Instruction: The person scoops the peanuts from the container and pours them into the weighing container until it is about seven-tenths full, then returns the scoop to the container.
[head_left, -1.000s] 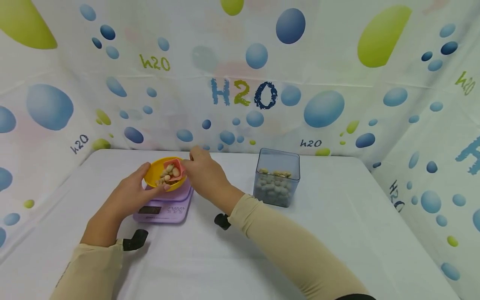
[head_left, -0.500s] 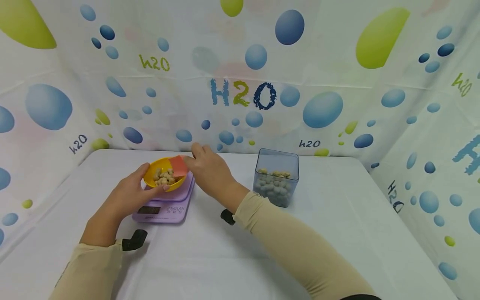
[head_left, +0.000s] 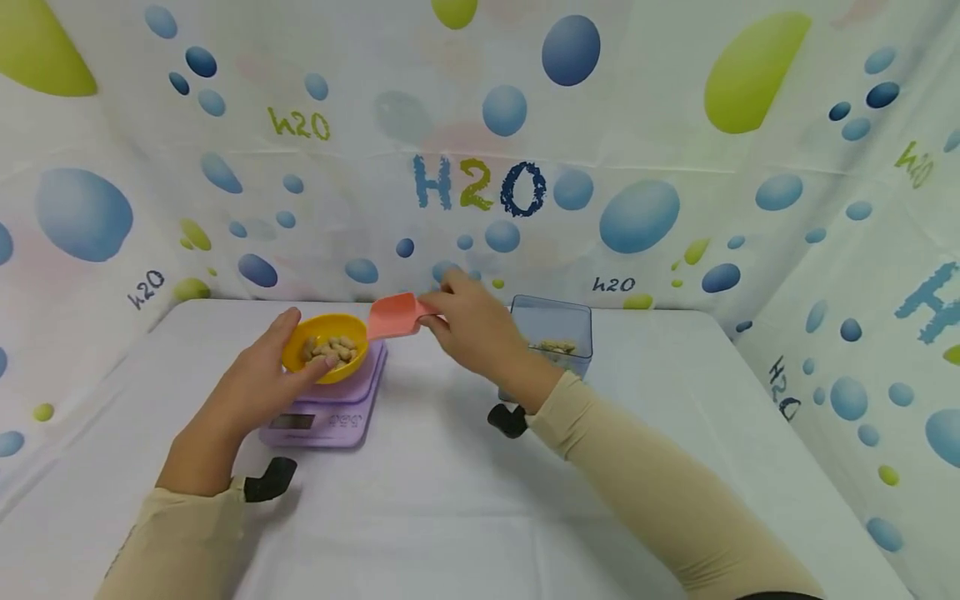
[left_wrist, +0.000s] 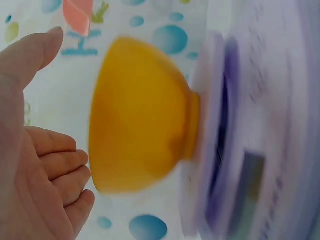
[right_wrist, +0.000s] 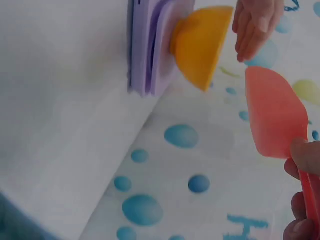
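Observation:
A yellow bowl (head_left: 330,325) holding peanuts (head_left: 341,350) stands on a purple kitchen scale (head_left: 330,431). My left hand (head_left: 255,379) is beside the bowl's rim. In the left wrist view its thumb is raised and its fingers are loosely bent, with the bowl (left_wrist: 142,117) just past the fingertips. My right hand (head_left: 483,325) grips a coral scoop (head_left: 393,317) by its handle, in the air to the right of the bowl. In the right wrist view the scoop's blade (right_wrist: 275,112) shows its smooth underside, and thumb and fingers wrap the handle.
A clear grey-blue square container (head_left: 551,321) with peanuts in it stands right of the scale, partly hidden by my right forearm. A white cloth (head_left: 450,517) covers the table. Behind hangs a white curtain (head_left: 345,200) printed with bubbles.
My right hand has turned the scoop over above the bowl, then carried it right, away from the rim. Peanuts seen in the scoop earlier now lie in the bowl. The left hand stays beside the bowl.

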